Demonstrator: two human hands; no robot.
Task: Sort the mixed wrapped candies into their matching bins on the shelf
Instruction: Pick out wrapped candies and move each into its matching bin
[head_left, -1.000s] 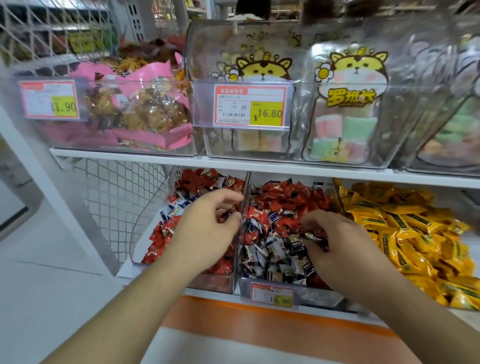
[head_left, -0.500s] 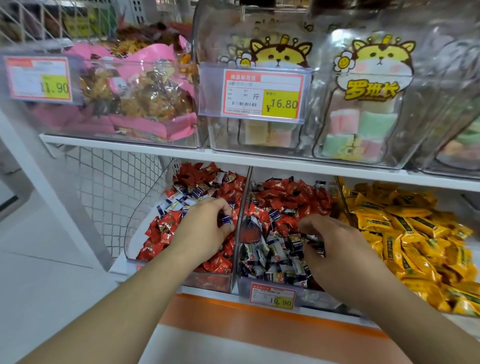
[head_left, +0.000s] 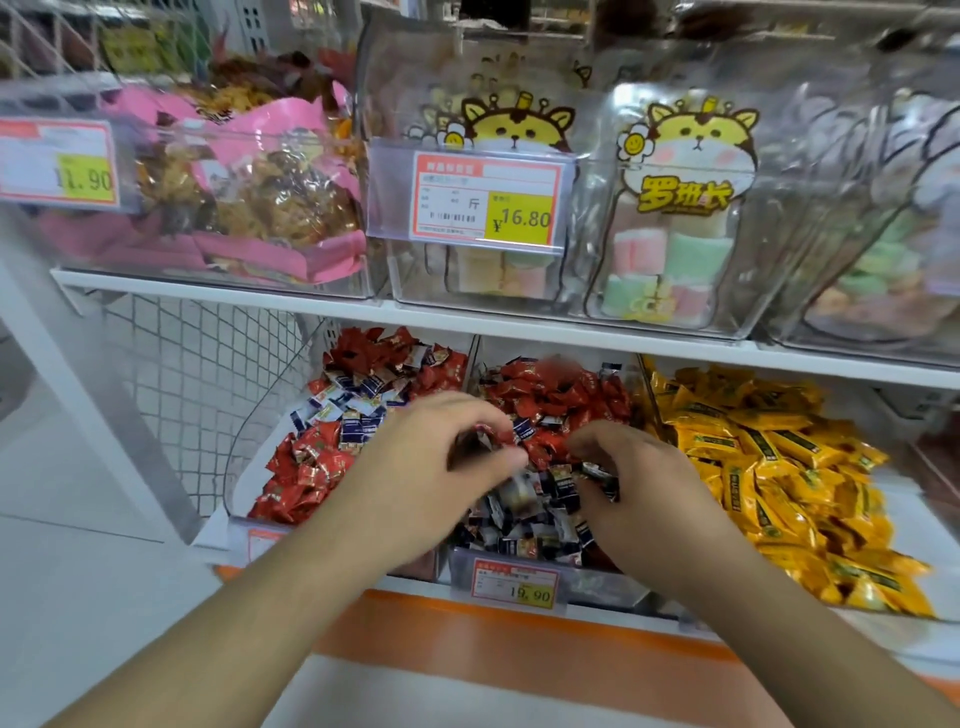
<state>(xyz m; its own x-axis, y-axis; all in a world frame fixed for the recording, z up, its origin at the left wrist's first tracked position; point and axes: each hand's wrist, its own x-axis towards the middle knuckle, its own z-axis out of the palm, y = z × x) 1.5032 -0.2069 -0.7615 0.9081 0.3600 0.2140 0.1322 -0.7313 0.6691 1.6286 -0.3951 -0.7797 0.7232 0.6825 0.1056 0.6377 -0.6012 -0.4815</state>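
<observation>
Three clear bins stand on the lower shelf. The left bin (head_left: 244, 467) holds red candies (head_left: 306, 467) mixed with dark-blue candies (head_left: 358, 410). In the middle bin (head_left: 602, 584), red candies (head_left: 556, 395) lie at the back and dark-blue ones (head_left: 524, 535) at the front. My left hand (head_left: 421, 473) hovers over the divider between these two bins, its thumb and fingers pinching a small blurred candy (head_left: 485, 441). My right hand (head_left: 644, 488) reaches into the middle bin, fingers curled round a dark-blue candy (head_left: 597, 472).
A third bin of yellow candies (head_left: 769, 467) sits to the right. The upper shelf (head_left: 467, 319) carries clear bins of pink snack packs (head_left: 249, 208) and pastel marshmallows (head_left: 670, 260). Price tags (head_left: 514, 582) hang on the bin fronts. A wire mesh panel (head_left: 197, 374) stands left.
My left hand has moved right, from the left bin to the front of the middle bin, with a candy pinched in it. My right hand stays in the middle bin, fingers curled tighter.
</observation>
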